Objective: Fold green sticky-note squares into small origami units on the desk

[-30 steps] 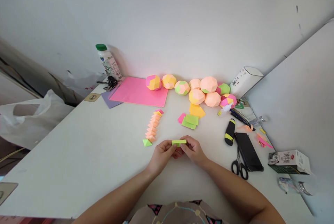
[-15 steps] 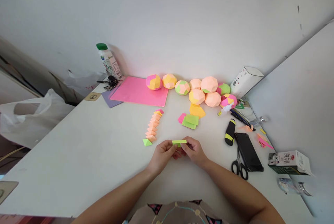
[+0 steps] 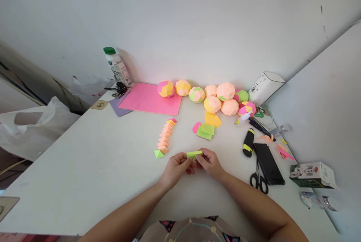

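Note:
Both my hands meet at the middle of the white table (image 3: 84, 167). My left hand (image 3: 175, 168) and my right hand (image 3: 210, 164) each pinch one end of a small folded green paper strip (image 3: 194, 154), held just above the tabletop. A row of folded paper units (image 3: 166, 136), mostly peach with a green one at the near end, lies to the left of my hands. Loose green, pink and yellow paper squares (image 3: 207, 126) lie just beyond my hands.
Several paper polyhedron balls (image 3: 214, 99) line the wall beside a pink sheet (image 3: 150, 98). A bottle (image 3: 117, 67) and keys (image 3: 118, 89) stand back left. Scissors (image 3: 259, 180), a phone (image 3: 268, 163), a black-yellow cutter (image 3: 248, 143), pens (image 3: 259, 125) and a carton (image 3: 313, 175) lie right.
My fingers have shifted slightly on the green strip; it stays in the same place between both hands.

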Available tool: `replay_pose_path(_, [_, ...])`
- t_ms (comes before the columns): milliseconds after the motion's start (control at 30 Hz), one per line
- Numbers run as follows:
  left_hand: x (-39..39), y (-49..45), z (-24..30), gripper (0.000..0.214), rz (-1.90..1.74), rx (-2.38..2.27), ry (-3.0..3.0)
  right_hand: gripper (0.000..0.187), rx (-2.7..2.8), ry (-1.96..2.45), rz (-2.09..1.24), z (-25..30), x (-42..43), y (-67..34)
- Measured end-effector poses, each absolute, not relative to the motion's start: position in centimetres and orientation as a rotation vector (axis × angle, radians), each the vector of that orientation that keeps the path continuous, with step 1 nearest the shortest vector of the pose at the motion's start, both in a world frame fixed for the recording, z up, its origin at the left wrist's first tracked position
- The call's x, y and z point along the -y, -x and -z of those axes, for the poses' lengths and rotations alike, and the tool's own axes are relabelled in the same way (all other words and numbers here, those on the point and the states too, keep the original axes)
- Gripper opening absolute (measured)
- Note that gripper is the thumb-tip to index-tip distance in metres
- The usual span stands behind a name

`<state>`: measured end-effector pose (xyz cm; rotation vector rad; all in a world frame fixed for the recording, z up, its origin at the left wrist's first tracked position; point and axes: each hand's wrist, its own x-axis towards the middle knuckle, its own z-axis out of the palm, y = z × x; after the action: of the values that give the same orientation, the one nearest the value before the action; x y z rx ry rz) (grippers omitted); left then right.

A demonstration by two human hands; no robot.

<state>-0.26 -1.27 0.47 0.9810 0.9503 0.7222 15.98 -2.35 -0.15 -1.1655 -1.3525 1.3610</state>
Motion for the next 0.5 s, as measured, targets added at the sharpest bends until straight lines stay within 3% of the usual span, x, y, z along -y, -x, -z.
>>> replay_pose_path(500, [1.28, 0.36, -0.13, 0.024, -0.726, -0.935, -1.023, 0.028, 1.302, 1.139, -1.407, 0.31, 2.33, -15.97])
